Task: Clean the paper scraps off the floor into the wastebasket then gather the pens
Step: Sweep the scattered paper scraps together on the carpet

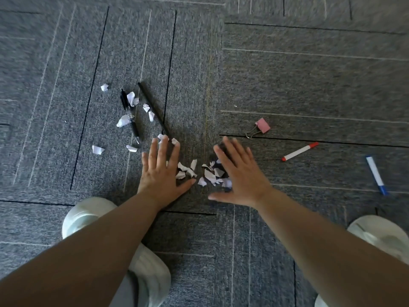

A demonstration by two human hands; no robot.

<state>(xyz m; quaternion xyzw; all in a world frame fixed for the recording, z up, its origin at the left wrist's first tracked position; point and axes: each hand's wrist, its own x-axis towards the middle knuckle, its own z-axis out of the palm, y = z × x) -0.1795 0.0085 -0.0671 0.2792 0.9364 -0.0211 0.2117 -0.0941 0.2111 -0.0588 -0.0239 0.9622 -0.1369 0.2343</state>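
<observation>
Both hands lie flat and empty, left hand (162,171) and right hand (238,173) flanking the paper scraps (200,171) on the floor (287,74); sweep palms inward low, sparing the black pens (141,109).

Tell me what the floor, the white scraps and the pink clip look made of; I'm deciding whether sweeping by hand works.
Floor: looks like grey carpet tile, matte, with a woven, ribbed texture and visible tile seams. White scraps: thin paper, with torn, curled edges. Pink clip: probably painted metal, with bare wire handles.
</observation>
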